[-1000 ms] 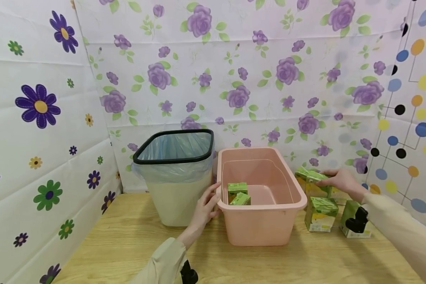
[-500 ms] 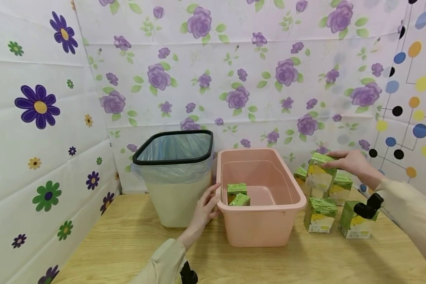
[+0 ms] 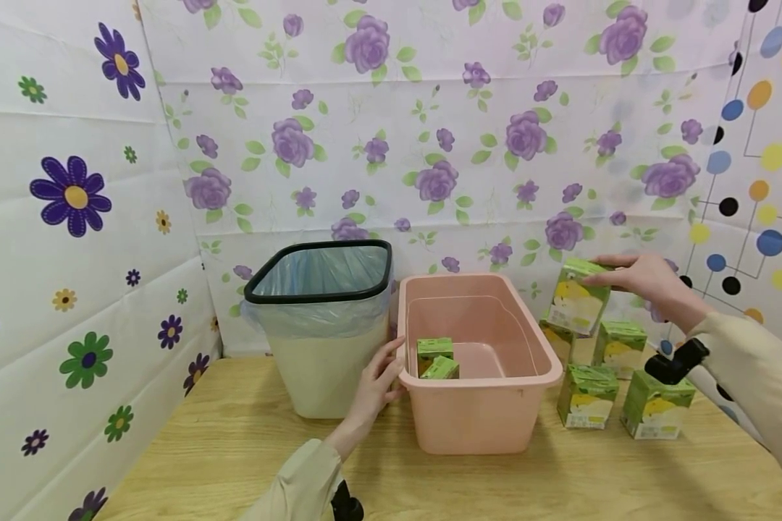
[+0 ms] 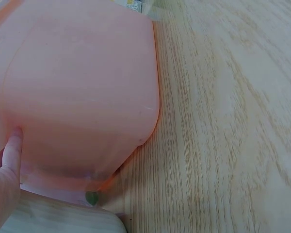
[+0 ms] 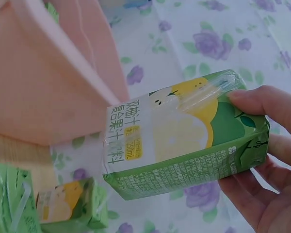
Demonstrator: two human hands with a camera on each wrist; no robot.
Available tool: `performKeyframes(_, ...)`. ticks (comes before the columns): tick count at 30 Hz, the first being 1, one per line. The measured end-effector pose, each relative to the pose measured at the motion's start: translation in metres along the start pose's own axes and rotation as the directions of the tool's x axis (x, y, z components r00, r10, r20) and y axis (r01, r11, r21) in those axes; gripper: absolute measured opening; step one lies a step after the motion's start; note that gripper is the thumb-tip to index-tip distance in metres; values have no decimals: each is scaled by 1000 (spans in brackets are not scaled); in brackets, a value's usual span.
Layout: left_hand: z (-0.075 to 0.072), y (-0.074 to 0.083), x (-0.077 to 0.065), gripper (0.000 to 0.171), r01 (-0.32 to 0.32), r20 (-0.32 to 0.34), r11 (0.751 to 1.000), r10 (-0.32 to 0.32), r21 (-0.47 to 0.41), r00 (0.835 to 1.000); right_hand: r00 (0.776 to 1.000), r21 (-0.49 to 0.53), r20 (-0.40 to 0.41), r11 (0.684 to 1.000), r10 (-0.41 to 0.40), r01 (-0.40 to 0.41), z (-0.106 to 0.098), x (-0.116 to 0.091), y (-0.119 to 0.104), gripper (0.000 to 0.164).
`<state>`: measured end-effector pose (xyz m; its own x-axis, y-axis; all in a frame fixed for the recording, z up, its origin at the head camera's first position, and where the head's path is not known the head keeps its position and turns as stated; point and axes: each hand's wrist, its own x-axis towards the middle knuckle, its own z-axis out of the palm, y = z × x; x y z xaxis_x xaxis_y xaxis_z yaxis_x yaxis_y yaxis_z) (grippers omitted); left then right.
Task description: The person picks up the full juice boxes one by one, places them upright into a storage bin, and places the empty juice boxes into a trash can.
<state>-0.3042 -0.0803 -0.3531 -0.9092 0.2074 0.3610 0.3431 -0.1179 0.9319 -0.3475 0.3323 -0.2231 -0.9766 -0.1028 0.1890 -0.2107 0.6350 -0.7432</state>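
Note:
My right hand (image 3: 648, 282) grips the top end of a green juice box (image 3: 580, 298), raised and tilted above the other boxes to the right of the pink tub (image 3: 476, 416). The right wrist view shows yellow citrus fruit printed on this juice box (image 5: 169, 131), with thumb and fingers on opposite sides. My left hand (image 3: 368, 391) rests against the tub's near left corner, fingers reaching to the rim. One fingertip touches the outer wall in the left wrist view; the other fingers are partly hidden there. Two green juice boxes (image 3: 438, 356) lie inside the tub.
Several more juice boxes (image 3: 588, 396) stand on the wooden table (image 3: 247, 449) right of the tub. A cream trash bin (image 3: 313, 369) with a black rim and clear bag stands left of it. Flowered cloth (image 3: 430, 116) hangs close behind.
My right hand has lifted the juice box up from among the others, and it now tilts slightly. The left hand and the tub have stayed in place.

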Motion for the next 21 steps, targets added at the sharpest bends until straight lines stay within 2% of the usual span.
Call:
performKeyframes(7,-1,0,0,42,-6,-7,1000,6,23,1000,1000,62,-16,998,-21,22,1,3,-21,81)
performKeyframes(16,-2,0,-1,42,1,-9,1000,-1,18,1000,993,119,-96,990,-62,73,16,12,-45,79)
performKeyframes(21,0,0,0,42,9,-4,1000,-9,2,1000,995,147,-77,987,-58,69,25,15,-60,80)
